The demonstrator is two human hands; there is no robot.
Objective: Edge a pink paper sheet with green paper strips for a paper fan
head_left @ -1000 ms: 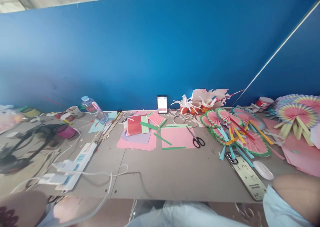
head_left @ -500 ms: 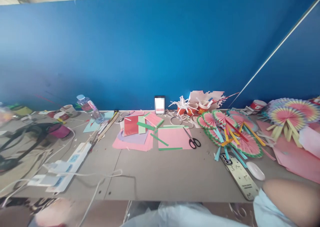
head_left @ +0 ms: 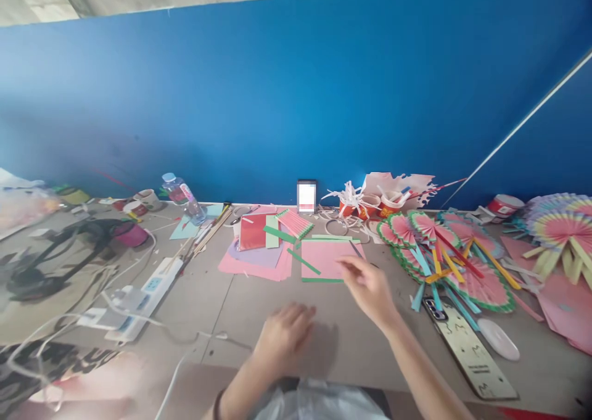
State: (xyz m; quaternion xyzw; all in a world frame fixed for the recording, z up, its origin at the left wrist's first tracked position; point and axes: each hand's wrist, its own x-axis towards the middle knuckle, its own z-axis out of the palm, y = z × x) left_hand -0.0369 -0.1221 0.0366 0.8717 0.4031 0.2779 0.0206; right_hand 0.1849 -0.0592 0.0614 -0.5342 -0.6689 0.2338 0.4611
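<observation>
My right hand (head_left: 365, 282) is over the right end of a pink paper sheet (head_left: 324, 259), fingers apart and bent. Beneath it lies a pair of scissors (head_left: 356, 249); only part of the blades shows, the handles mostly covered. Nothing is visibly held in that hand. My left hand (head_left: 287, 332) hovers low in front of the sheet, slightly blurred, its fingers loosely spread and empty. Green paper strips (head_left: 304, 261) lie across and along the pink sheet. A pleated pink paper (head_left: 295, 224) with green edging rests just behind.
Coloured papers (head_left: 254, 271) are stacked on the left, near a tilted plastic bottle (head_left: 185, 198) and a power strip (head_left: 145, 303) with cables. Folded paper fans (head_left: 490, 287), a patterned phone (head_left: 472, 352) and a white mouse (head_left: 498, 338) sit on the right. Paper cups (head_left: 370, 205) stand behind.
Both my hands have come in over the table from the lower edge. The right one now covers much of the scissors. The view has shifted a little to the left.
</observation>
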